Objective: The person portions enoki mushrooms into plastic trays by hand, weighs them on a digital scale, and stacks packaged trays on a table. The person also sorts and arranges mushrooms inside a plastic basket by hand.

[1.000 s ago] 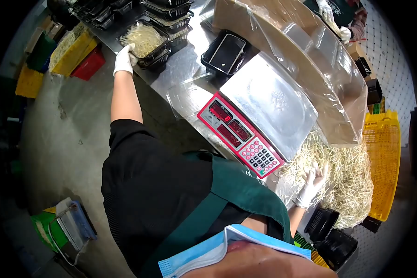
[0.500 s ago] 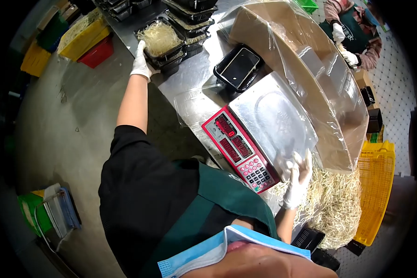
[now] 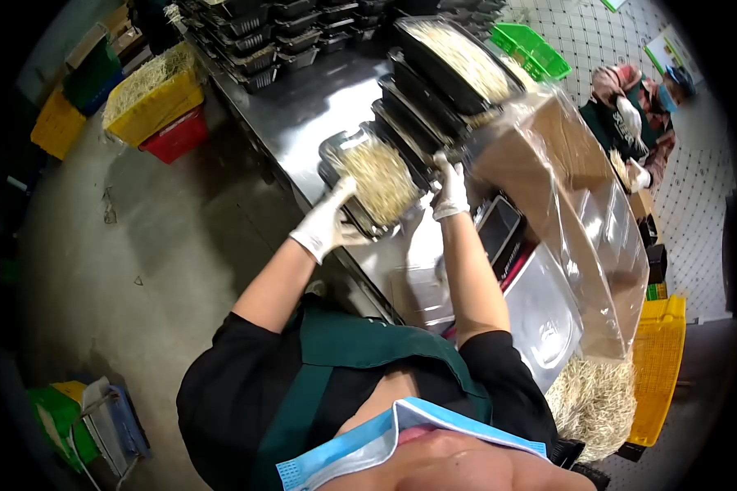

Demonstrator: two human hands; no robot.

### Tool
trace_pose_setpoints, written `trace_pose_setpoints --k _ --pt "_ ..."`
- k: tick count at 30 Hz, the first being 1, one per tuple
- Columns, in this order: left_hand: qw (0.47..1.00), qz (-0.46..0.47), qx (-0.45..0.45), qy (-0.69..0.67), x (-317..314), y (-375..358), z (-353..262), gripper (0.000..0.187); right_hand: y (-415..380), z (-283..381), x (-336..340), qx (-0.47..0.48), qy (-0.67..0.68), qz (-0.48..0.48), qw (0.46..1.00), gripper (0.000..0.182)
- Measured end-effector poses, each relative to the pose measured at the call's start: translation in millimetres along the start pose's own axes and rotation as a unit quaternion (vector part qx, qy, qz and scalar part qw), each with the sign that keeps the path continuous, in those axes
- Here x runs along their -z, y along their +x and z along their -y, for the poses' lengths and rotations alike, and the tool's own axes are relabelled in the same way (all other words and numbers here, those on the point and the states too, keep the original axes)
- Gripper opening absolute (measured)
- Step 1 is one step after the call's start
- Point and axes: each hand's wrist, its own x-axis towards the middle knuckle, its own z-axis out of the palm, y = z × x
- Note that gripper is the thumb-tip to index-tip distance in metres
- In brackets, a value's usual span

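Observation:
My gloved left hand (image 3: 334, 219) grips the near left side of a black tray of pale sprouts (image 3: 377, 182), at the metal table's edge. My gloved right hand (image 3: 450, 190) is closed at the right side of the trays, its fingertips partly hidden by them. Behind and to the right, stacked black trays (image 3: 418, 114) rise, a large sprout-filled one (image 3: 463, 61) on top. Under and beside my right forearm lie the scale (image 3: 544, 307) and an empty black tray (image 3: 499, 222).
A plastic-lined cardboard box (image 3: 581, 221) stands right of the scale. Loose sprouts (image 3: 594, 401) lie below it, beside a yellow crate (image 3: 659, 368). More stacked trays (image 3: 262, 41) occupy the table's far end. A co-worker (image 3: 630, 123) is at the upper right.
My right hand has left the scale's near side and reached the trays. The view has shifted, and my left hand and the sprout tray now appear lower and further right.

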Motion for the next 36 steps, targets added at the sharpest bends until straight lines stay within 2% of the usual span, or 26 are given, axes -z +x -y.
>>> trace_pose_setpoints --k 1,3,6,9,10,11,13,14,16,19,22,23,24,27,29,30,33,36 --pt "1.0 -0.022 -0.01 0.003 2 5 -1 0.086 45 -32 3 0.076 -0.013 0.009 0.997 0.048" --pt "0.999 -0.032 -0.028 0.008 -10 -1 -12 0.088 38 -31 -9 0.103 0.084 0.036 0.99 0.085" --pt "0.998 -0.047 -0.04 -0.018 -12 10 -34 0.084 62 -53 -13 0.181 0.129 0.032 0.974 0.083" --pt "0.998 -0.025 -0.042 -0.029 -3 37 -50 0.08 74 -43 -25 0.128 0.101 -0.028 0.986 0.084" --pt "0.998 -0.034 -0.042 -0.042 -1 46 -55 0.076 76 -33 -35 0.119 0.123 -0.012 0.985 0.085" --pt "0.997 -0.047 -0.049 -0.043 -8 49 -65 0.073 86 -27 -41 0.13 0.055 -0.038 0.989 0.084" --pt "0.996 -0.029 -0.062 -0.058 -3 74 -82 0.074 101 -11 -65 0.164 0.094 -0.008 0.982 0.081" --pt "0.996 -0.04 -0.053 -0.06 -2 85 -94 0.078 77 20 -93 0.104 0.105 -0.09 0.985 0.056" --pt "0.994 -0.055 -0.053 -0.083 -5 105 -112 0.083 89 40 -114 0.097 0.097 -0.073 0.988 0.061" --pt "0.993 -0.066 -0.031 -0.091 2 143 -144 0.095 120 61 -146 0.087 0.119 -0.044 0.988 0.059" --pt "0.988 -0.081 -0.011 -0.134 4 177 -178 0.099 206 44 -169 0.052 0.186 0.015 0.981 0.035" --pt "0.985 -0.082 -0.031 -0.146 -7 177 -192 0.099 253 27 -174 0.054 0.196 0.031 0.979 0.034" --pt "0.986 -0.089 -0.03 -0.134 -3 192 -201 0.098 266 30 -186 0.131 0.141 -0.029 0.981 0.039" --pt "0.988 -0.102 -0.054 -0.1 -1 217 -226 0.091 269 59 -199 0.236 -0.075 -0.009 0.969 0.099" --pt "0.983 -0.128 -0.057 -0.121 -7 228 -240 0.088 284 64 -205 0.192 -0.075 0.024 0.978 0.101" --pt "0.982 -0.127 -0.059 -0.123 -8 234 -243 0.084 292 70 -205 0.141 -0.126 0.028 0.982 0.1" --pt "0.978 -0.097 -0.044 -0.179 -22 234 -252 0.083 277 89 -197 0.1 -0.123 0.104 0.982 0.103" --pt "0.975 -0.108 -0.037 -0.193 -22 234 -250 0.087 268 102 -186 0.063 -0.16 0.125 0.977 0.111"
